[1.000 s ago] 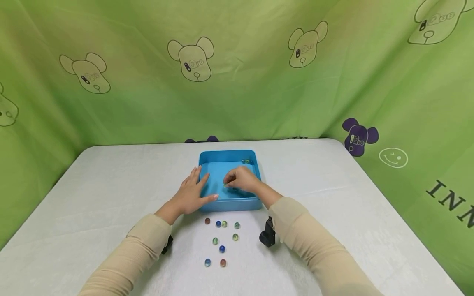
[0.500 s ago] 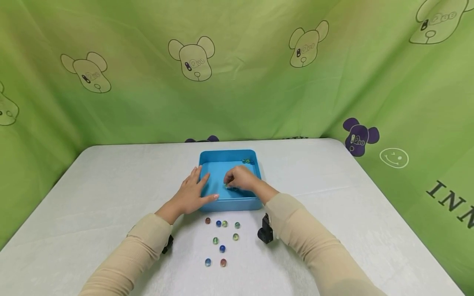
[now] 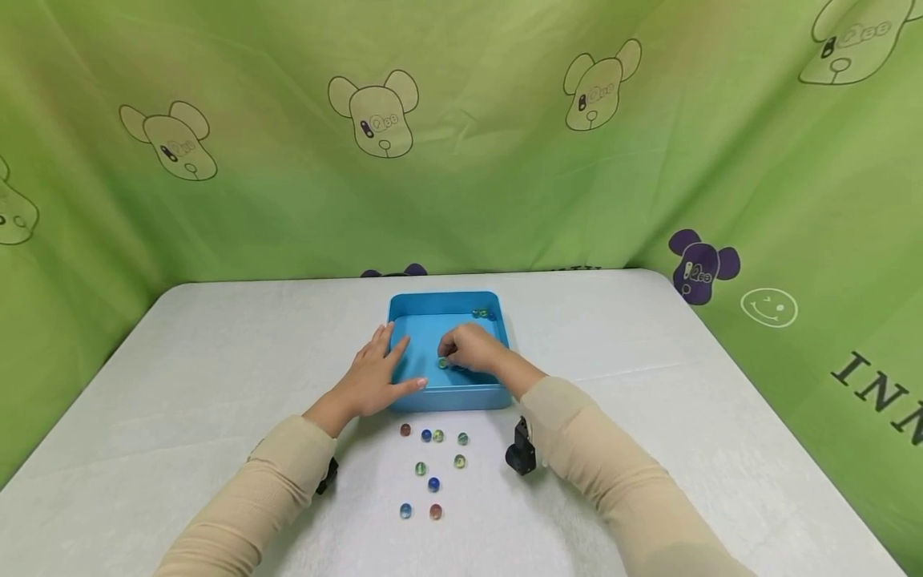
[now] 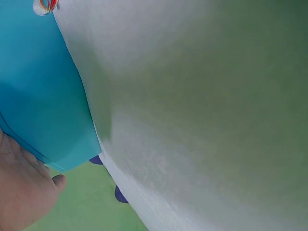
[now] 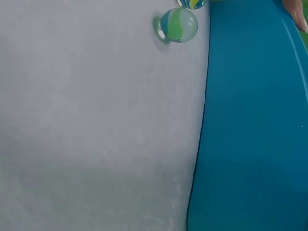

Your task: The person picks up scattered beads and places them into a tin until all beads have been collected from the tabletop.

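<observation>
Green mouse-print backdrop (image 3: 490, 200) and white-covered table (image 3: 252, 344), with blue tray (image 3: 449, 398)

Right hand (image 3: 472, 350): fingers curled, tips at a greenish glass marble (image 3: 443, 363) on the tray's floor; whether it was pinched or just released could not be told. Left hand (image 3: 369, 381): grasped nothing, lay with fingers spread over the left wall, thumb near the front rim, apparently to steady the tray. Tray: squarish, round-cornered, smooth, likely plastic; its walls presumably kept round pieces from rolling away. Far right corner: held a small marble cluster (image 3: 483, 314). Nearer the person: nine loose marbles (image 3: 421, 469) lay scattered, glossy against matte white.
</observation>
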A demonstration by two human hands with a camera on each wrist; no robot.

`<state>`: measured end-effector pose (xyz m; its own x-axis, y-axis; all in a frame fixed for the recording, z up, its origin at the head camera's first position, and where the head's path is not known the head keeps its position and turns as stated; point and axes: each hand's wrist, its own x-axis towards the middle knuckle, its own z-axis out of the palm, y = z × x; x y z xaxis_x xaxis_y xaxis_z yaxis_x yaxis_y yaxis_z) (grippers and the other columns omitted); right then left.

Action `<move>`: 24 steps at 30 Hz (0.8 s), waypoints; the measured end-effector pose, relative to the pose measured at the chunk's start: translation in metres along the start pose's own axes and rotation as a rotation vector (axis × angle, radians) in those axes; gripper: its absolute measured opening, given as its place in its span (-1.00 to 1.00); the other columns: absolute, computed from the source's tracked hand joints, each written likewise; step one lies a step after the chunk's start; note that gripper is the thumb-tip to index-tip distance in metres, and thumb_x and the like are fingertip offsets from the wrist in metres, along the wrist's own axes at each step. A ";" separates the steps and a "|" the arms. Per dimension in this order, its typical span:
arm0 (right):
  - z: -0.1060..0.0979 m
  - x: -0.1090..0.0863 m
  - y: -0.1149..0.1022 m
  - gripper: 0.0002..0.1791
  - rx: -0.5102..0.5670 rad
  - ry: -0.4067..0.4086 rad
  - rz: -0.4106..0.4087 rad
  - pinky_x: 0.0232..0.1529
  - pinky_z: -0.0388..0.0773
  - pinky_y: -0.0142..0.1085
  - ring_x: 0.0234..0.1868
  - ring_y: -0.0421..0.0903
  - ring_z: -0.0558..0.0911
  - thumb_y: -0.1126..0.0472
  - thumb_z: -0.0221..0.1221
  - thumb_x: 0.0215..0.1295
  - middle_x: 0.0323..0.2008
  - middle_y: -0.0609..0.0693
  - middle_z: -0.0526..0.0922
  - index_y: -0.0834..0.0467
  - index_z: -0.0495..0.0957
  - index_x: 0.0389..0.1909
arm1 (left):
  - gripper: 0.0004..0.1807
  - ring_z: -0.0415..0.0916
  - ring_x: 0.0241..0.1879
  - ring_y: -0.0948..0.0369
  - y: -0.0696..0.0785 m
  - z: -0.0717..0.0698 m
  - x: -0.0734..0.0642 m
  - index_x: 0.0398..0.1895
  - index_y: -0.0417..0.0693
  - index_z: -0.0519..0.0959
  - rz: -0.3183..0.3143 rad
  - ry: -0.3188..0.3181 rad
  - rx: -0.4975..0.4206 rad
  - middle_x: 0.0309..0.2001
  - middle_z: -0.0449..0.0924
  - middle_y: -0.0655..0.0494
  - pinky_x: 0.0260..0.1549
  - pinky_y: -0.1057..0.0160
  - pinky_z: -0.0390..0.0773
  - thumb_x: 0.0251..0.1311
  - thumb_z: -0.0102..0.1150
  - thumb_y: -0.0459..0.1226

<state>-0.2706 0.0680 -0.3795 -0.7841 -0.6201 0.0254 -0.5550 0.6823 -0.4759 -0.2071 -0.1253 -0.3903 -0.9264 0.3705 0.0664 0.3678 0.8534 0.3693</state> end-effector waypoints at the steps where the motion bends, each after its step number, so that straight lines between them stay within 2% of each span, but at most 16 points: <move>1: -0.001 -0.001 0.000 -0.89 -0.006 0.005 0.000 -0.31 0.45 -0.37 -0.39 -0.18 0.52 0.40 0.15 0.04 -0.44 -0.03 0.60 0.21 0.61 -0.42 | -0.09 -0.45 0.28 0.01 0.000 0.000 0.000 0.31 -0.12 -0.01 -0.001 -0.002 -0.001 0.32 -0.35 -0.12 0.13 -0.08 -0.17 0.01 -0.18 0.27; 10: -0.012 -0.015 -0.002 -0.86 0.045 0.040 0.005 -0.23 0.45 -0.31 -0.26 -0.12 0.54 0.38 0.14 0.08 -0.36 -0.01 0.61 0.25 0.60 -0.32 | -0.08 -0.46 0.28 0.02 0.002 -0.001 -0.001 0.30 -0.12 -0.01 -0.005 -0.002 -0.009 0.32 -0.35 -0.12 0.13 -0.08 -0.17 0.00 -0.17 0.28; 11: -0.010 -0.013 0.005 -0.86 0.058 0.055 -0.028 -0.25 0.45 -0.33 -0.27 -0.14 0.54 0.33 0.15 0.08 -0.37 -0.02 0.61 0.23 0.60 -0.32 | -0.08 -0.45 0.28 0.01 0.002 -0.001 -0.001 0.30 -0.12 -0.01 -0.005 0.000 -0.006 0.32 -0.35 -0.13 0.13 -0.09 -0.17 0.00 -0.17 0.28; 17: -0.014 -0.027 0.005 -0.86 0.089 0.107 -0.092 -0.28 0.46 -0.35 -0.30 -0.16 0.55 0.33 0.15 0.08 -0.39 -0.03 0.61 0.25 0.60 -0.32 | -0.08 -0.43 0.28 -0.01 0.002 -0.001 -0.001 0.31 -0.11 -0.01 -0.011 0.000 0.000 0.32 -0.35 -0.12 0.13 -0.08 -0.17 -0.01 -0.17 0.29; 18: -0.018 -0.033 -0.003 -0.85 0.088 0.106 -0.069 -0.26 0.46 -0.34 -0.30 -0.15 0.56 0.37 0.14 0.08 -0.39 -0.01 0.61 0.28 0.59 -0.31 | -0.08 -0.44 0.28 0.00 0.002 -0.001 -0.001 0.31 -0.11 -0.01 -0.012 -0.001 -0.002 0.32 -0.35 -0.12 0.13 -0.08 -0.17 -0.01 -0.17 0.29; 24: -0.019 -0.046 -0.008 -0.84 0.113 0.152 -0.058 -0.28 0.47 -0.39 -0.31 -0.15 0.57 0.36 0.14 0.07 -0.36 0.02 0.61 0.30 0.58 -0.30 | -0.08 -0.45 0.28 0.00 0.003 -0.001 -0.002 0.31 -0.12 -0.01 -0.011 -0.002 -0.001 0.32 -0.35 -0.13 0.13 -0.08 -0.17 0.00 -0.17 0.28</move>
<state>-0.2357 0.0982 -0.3605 -0.7894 -0.5855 0.1843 -0.5726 0.5942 -0.5649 -0.2046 -0.1236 -0.3881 -0.9303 0.3619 0.0600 0.3574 0.8573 0.3707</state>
